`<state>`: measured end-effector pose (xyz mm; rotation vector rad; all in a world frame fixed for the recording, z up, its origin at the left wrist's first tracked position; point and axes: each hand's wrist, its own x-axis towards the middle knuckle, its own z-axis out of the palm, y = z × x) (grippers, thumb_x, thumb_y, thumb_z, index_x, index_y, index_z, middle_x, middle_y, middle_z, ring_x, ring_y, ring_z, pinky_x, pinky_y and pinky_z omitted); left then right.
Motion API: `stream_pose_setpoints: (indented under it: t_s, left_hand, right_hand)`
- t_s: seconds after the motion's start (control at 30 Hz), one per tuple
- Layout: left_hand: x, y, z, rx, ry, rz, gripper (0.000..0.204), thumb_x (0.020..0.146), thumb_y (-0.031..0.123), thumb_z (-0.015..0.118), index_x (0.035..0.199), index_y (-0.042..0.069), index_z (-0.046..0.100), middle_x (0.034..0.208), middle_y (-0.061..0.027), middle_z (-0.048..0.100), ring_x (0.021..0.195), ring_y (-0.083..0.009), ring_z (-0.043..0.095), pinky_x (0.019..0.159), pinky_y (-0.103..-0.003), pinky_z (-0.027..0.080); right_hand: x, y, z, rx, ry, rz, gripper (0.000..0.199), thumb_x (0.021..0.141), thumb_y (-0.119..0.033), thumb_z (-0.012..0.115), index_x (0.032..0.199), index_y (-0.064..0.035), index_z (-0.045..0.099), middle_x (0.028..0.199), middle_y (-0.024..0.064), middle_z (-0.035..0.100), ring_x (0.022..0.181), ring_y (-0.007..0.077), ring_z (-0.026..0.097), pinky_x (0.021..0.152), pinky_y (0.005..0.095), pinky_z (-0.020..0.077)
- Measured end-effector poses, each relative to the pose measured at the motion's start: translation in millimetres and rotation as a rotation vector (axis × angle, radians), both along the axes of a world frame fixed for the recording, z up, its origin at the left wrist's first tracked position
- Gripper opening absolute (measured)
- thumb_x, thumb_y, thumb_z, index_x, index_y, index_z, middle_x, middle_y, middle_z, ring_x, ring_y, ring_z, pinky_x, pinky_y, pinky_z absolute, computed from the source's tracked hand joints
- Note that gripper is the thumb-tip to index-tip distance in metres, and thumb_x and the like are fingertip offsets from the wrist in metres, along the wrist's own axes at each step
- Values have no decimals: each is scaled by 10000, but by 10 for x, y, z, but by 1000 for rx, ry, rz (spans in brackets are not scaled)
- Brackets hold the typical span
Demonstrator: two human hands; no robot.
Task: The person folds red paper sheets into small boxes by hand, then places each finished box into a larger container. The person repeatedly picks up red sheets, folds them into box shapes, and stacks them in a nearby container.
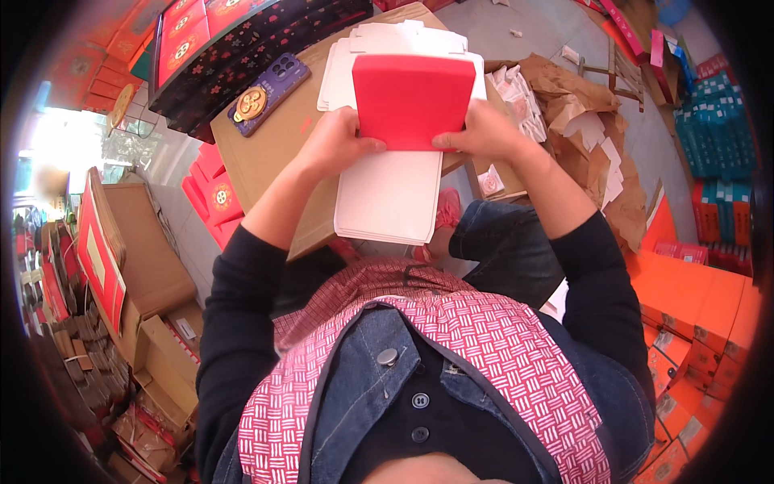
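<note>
In front of me I hold a red, rectangular box-like piece (pixel 414 103) with a smooth face and a narrow folded edge at its far side. My left hand (pixel 335 142) grips its near left corner, thumb on the near edge and fingers behind. At the near right corner my right hand (pixel 488 134) is closed on it in the same way. Beneath it lies a stack of flat white card blanks (pixel 387 198), some with cut tabs at the far end. The underside of the red piece is hidden.
A cardboard surface (pixel 270 173) bears the stack and a phone in a purple case (pixel 268 93). Dark patterned boxes (pixel 250 56) stand at the far left. Brown paper (pixel 576 93) and small white packets (pixel 518 101) lie at right. Orange boxes (pixel 685 290) are piled at near right.
</note>
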<state>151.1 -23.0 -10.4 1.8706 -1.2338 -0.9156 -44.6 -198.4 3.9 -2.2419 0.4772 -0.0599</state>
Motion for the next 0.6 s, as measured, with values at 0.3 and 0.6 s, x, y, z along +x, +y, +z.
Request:
stream_pose_setpoints:
  t_s: [0.3,0.6]
  left_hand:
    - [-285,373,129,-742,-785,-215,191,718,59,622,905,46,655,994,-80,652,980,-255,613,932,-421,453]
    - [-252,358,-24,-594,-694,-289,377,608,-15,681,984,-1,652,947,-102,622,964,-279,612,803,-364,517]
  right_hand:
    - [-412,264,-101,-778,-665,158,193,740,-53,618,929,-50,658,956,61,672,911,235,650,761,328,500]
    - [-491,348,-192,-682,-572,162,206,728,-73,617,930,-36,638,890,71,592,827,234,591,743,326,486]
